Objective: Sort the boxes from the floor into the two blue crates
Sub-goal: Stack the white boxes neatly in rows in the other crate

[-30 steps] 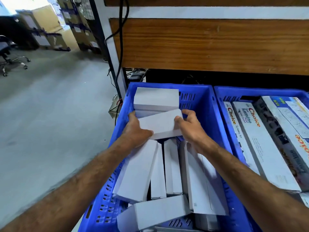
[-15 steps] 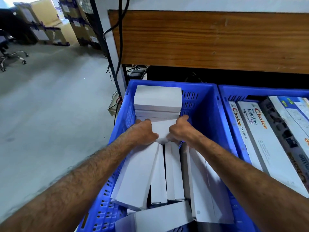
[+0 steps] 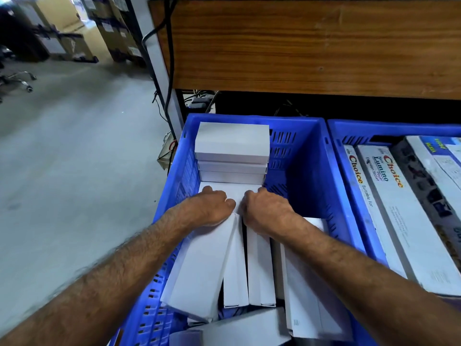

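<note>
Both hands down in left blue crate, frame centre. Left hand and right hand curled over white box, pressing it in front of white stack. Risk imo: shove too hard, stack tips, leaning boxes below slide.

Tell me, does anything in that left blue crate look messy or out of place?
Somewhat. In the left crate, the white boxes at the back are stacked flat and neat, but the near boxes lean at mixed angles, and one lies crosswise at the front.

Blue crate, plain white boxes
</note>
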Demonstrator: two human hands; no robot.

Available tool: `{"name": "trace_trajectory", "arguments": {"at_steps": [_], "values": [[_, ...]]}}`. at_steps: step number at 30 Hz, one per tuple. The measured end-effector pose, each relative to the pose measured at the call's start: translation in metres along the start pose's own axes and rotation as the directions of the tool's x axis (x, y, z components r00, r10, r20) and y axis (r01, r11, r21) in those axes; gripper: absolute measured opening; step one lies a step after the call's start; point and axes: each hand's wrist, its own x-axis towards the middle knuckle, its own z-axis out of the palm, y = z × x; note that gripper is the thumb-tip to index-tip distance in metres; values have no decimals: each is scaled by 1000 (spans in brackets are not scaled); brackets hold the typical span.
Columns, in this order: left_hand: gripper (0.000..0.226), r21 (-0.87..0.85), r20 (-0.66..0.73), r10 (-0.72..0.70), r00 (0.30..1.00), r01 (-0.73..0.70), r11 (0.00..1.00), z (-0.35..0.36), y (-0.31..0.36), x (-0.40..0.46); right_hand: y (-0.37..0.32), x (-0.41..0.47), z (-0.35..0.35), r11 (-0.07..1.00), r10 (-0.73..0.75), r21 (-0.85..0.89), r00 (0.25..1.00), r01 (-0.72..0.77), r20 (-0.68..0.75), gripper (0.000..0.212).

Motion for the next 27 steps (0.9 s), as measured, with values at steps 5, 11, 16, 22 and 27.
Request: {"name": "trace_trajectory", "arguments": {"at_steps": [5, 11, 16, 22, 27], "values": [[53, 338, -479, 193, 857, -23, 941, 10, 0, -36, 2, -23, 1, 984, -117, -156, 970, 84, -211, 53], [82, 392, -522, 166, 837, 63, 918, 41, -3, -84, 2, -74, 20, 957, -282, -167, 897, 237, -340, 83], [101, 342, -358, 5, 934, 126, 931, 58, 5, -93, -4, -94, 37, 950, -281, -208, 925, 232, -256, 96], [107, 249, -480, -54, 876, 194, 949, 58, 12, -99, -6, -113, 44, 957, -287, -141, 892, 252, -349, 91], [107, 219, -697, 56, 715, 137, 966, 51, 17, -105, -4, -129, 33, 954, -296, -90, 840, 287, -456, 103]]}}
